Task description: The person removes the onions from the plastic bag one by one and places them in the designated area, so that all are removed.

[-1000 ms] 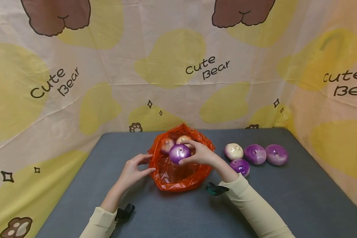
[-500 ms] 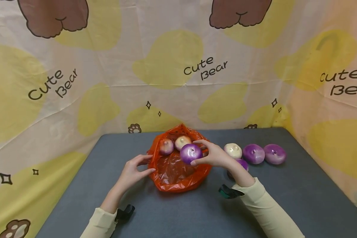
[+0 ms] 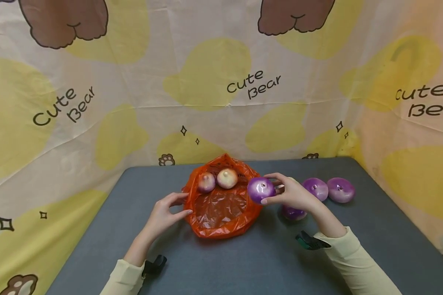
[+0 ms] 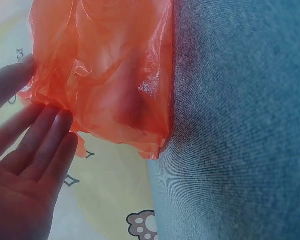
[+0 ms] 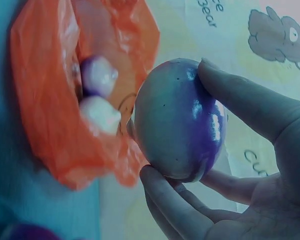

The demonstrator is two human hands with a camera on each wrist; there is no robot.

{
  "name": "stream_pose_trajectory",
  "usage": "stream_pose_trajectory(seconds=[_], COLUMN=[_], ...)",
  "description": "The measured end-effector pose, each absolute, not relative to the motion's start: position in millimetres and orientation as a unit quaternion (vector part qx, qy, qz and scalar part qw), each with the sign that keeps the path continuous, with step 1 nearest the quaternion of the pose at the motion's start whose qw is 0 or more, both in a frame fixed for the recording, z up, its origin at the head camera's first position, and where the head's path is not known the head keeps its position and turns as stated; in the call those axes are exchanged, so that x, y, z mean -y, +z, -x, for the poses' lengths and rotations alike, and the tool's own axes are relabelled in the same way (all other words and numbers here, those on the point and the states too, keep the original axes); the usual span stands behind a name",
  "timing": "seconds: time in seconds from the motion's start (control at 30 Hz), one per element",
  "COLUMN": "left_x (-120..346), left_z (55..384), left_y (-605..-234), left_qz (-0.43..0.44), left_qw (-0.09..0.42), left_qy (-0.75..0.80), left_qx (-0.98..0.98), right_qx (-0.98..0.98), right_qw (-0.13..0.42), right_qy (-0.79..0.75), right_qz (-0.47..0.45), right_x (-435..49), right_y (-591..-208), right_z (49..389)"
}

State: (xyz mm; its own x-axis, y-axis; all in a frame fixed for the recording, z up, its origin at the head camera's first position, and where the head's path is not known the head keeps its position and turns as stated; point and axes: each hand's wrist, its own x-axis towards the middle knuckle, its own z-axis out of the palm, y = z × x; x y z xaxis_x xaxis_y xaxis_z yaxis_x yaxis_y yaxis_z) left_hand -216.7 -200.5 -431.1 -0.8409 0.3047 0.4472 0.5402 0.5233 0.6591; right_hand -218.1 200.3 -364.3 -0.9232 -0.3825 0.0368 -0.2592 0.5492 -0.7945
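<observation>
My right hand (image 3: 291, 193) grips a purple onion (image 3: 261, 190) between thumb and fingertips, at the right rim of an orange plastic bag (image 3: 221, 233). In the right wrist view the onion (image 5: 177, 120) shows a pale side and a glossy purple side. The bag stands with its mouth wide. Inside, near its back, sit a reddish onion (image 3: 206, 182) and a yellowish onion (image 3: 227, 178). My left hand (image 3: 165, 214) touches the bag's left rim. In the left wrist view its fingers (image 4: 57, 130) lie fairly straight against the orange plastic.
Right of the bag, two purple onions (image 3: 315, 188) (image 3: 341, 190) rest on the grey table (image 3: 221, 270). Another purple onion (image 3: 294, 213) lies partly under my right hand, which hides most of a white onion. A printed cloth (image 3: 206, 82) hangs behind the table.
My right hand has moved the purple onion rightward from over the bag's middle to its right rim, uncovering the onions inside. The left hand has stayed at the left rim.
</observation>
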Motion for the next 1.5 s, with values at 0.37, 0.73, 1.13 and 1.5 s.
stream_pose_trajectory(seconds=[0.37, 0.73, 1.13, 1.5], left_x=[202, 202, 201, 199], left_z=[216, 214, 218, 219], left_y=[-436, -434, -432, -434], left_qz=[0.24, 0.238, 0.253, 0.252], left_qw=[0.14, 0.131, 0.148, 0.144], left_qy=[-0.418, -0.425, -0.415, -0.424], left_qx=[0.865, 0.863, 0.861, 0.858], right_qx=[-0.885, -0.908, -0.905, -0.911], right_qw=[0.065, 0.042, 0.057, 0.04], right_qy=[-0.429, -0.39, -0.402, -0.383], right_qz=[0.172, 0.151, 0.131, 0.145], right_x=[-236, -261, -286, -311], right_y=[-360, -355, -352, -359], right_z=[213, 205, 198, 194])
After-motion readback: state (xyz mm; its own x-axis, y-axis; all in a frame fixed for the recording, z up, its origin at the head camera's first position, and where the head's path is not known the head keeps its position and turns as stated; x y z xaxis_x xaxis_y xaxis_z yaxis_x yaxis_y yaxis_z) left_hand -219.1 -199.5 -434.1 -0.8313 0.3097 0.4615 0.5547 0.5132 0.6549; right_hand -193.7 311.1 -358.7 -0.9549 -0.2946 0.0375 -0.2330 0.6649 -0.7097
